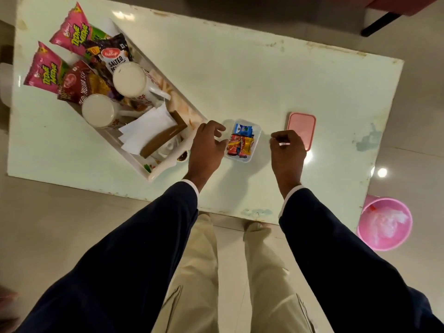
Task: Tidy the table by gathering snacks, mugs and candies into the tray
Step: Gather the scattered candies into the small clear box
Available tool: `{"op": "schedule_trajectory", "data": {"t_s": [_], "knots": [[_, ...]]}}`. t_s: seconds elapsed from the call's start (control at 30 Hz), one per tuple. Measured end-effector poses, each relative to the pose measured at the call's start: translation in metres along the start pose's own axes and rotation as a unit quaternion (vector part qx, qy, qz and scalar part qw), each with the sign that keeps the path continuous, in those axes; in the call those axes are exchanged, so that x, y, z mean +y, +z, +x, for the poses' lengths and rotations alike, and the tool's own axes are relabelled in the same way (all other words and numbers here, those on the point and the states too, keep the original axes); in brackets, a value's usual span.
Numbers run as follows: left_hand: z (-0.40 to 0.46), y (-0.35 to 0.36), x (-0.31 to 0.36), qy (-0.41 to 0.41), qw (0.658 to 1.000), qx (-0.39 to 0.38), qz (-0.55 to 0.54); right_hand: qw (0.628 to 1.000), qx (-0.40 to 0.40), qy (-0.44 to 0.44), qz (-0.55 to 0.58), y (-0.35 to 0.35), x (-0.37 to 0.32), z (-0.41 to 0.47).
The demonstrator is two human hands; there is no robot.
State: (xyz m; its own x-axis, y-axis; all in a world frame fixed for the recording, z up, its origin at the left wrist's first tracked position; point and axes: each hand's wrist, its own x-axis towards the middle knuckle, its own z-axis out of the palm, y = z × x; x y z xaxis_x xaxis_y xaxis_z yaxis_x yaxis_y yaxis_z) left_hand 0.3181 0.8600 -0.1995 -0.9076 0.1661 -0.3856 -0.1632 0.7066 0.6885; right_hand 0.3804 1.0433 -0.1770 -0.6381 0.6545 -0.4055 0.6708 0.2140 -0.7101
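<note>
My left hand (207,143) rests against the left wall of the small clear plastic box of wrapped candies (242,140), fingers curled around its near-left corner, holding it lightly. My right hand (287,146) hovers just right of the box with fingers loosely curled; something pale glints at the fingertips, but I cannot tell whether I am pinching anything. The box sits on the pale green table (264,75), between the white rectangular tray (153,175) at my left and the flat pink plastic lid (301,128) lying near my right hand. The tray already carries the 2 white mugs (129,79) and several snack packets (72,32), plus paper napkins in a brown holder (153,131), so it looks crowded. I judge the candies are the last step. The risk: the box is uncovered, so tilting it as I lift could spill sweets, and forcing it into the packed tray could knock a mug or push packets over the rim.
</note>
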Motion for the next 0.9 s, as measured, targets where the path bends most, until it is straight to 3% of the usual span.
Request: {"op": "schedule_trajectory", "data": {"t_s": [0.13,0.3,0.6,0.7,0.77,0.83,0.9], "knots": [[0.01,0.0,-0.006,-0.026,0.998,-0.048,0.01,0.989,0.051,0.007,-0.141,-0.02,0.024,0.024],[0.022,-0.001,-0.001,-0.023,0.996,-0.082,0.027,0.954,0.009,0.024,-0.3,-0.023,0.039,0.051],[0.017,0.017,-0.001,-0.025,0.994,-0.075,0.073,0.951,-0.003,0.036,-0.307,-0.019,0.036,0.072],[0.017,0.021,-0.001,-0.045,0.993,-0.074,0.084,0.974,-0.022,0.036,-0.224,-0.025,0.037,0.072],[0.017,0.022,-0.002,-0.052,0.992,-0.084,0.081,0.995,-0.048,0.069,-0.06,-0.031,0.034,0.068],[0.018,0.022,-0.003,-0.061,0.992,-0.094,0.056,0.978,-0.096,0.119,0.144,-0.039,0.029,0.057],[0.018,0.02,-0.004,-0.065,0.994,-0.088,0.018,0.93,-0.147,0.159,0.298,-0.044,0.027,0.044]]}}
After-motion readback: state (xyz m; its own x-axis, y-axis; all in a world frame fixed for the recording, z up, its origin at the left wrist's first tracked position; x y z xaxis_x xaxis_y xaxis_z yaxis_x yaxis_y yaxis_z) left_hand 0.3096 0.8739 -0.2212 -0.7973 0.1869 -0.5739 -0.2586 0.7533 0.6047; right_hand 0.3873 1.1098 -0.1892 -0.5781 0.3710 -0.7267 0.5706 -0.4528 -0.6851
